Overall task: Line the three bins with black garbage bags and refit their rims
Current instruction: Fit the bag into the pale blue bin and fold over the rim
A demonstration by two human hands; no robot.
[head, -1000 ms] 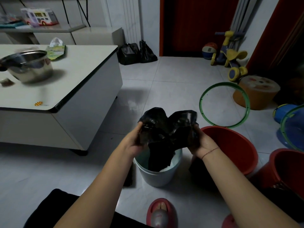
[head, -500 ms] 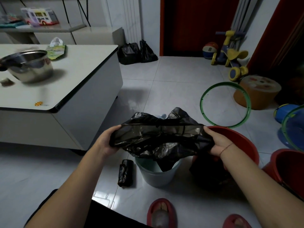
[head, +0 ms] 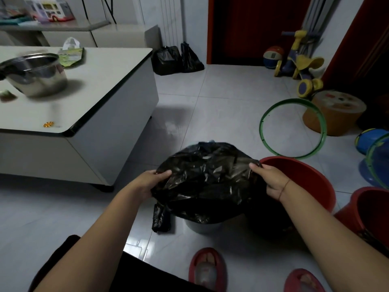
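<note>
Gripping bag (head: 207, 182) edges over bin (head: 202, 226), hands (head: 147, 184) (head: 271, 182) apart

A black bag (head: 207, 182), red bins (head: 303, 175), a green ring (head: 293, 128), a white table (head: 101, 85), and red slippers (head: 207, 268).

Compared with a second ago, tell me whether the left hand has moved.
Yes. The left hand has shifted left, toward the white table, stretching the black bag wider over the pale bin.
</note>
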